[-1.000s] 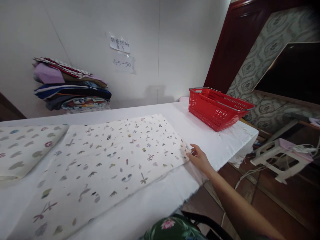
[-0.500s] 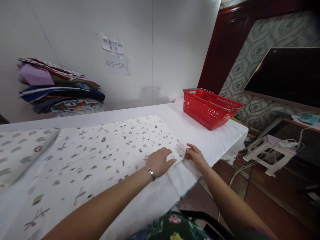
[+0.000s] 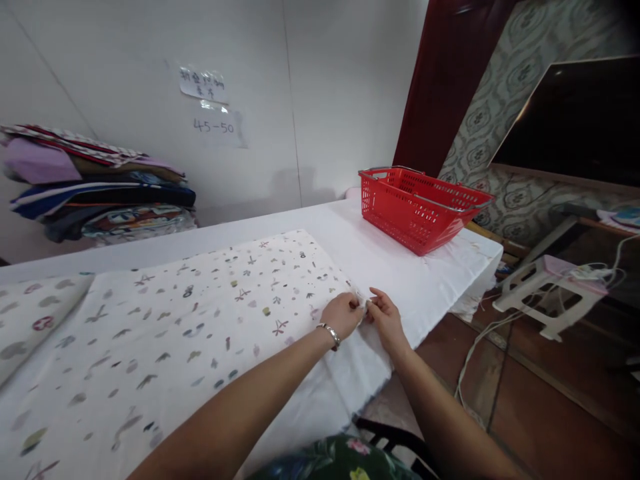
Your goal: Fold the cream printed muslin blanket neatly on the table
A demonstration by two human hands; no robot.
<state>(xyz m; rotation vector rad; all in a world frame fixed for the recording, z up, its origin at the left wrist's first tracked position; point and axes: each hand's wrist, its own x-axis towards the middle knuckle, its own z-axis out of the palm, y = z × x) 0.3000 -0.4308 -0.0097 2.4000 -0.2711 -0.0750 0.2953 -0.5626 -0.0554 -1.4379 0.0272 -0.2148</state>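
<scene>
A white cloth (image 3: 200, 320) printed with small grey, green and red figures lies spread over the table. At its near right corner my left hand (image 3: 343, 315), with a bracelet at the wrist, pinches the fabric edge. Close beside it, my right hand (image 3: 386, 321) has thumb and fingertips closed on the same corner, which is gathered up a little between both hands. On the left, another part of patterned fabric (image 3: 40, 313) with larger grey shapes and a red mark lies over the cloth; its far end is out of view.
A red plastic basket (image 3: 420, 217) stands at the table's far right. Folded fabrics (image 3: 100, 183) are piled at the back left by the wall, below two paper signs (image 3: 213, 107). Right of the white-covered table (image 3: 345, 220) are a stool (image 3: 555, 297) and loose cables (image 3: 480, 347).
My left hand has moved right from lying on the cloth to pinching its corner beside my right hand. The corner is now bunched up. The view has shifted slightly to the right.
</scene>
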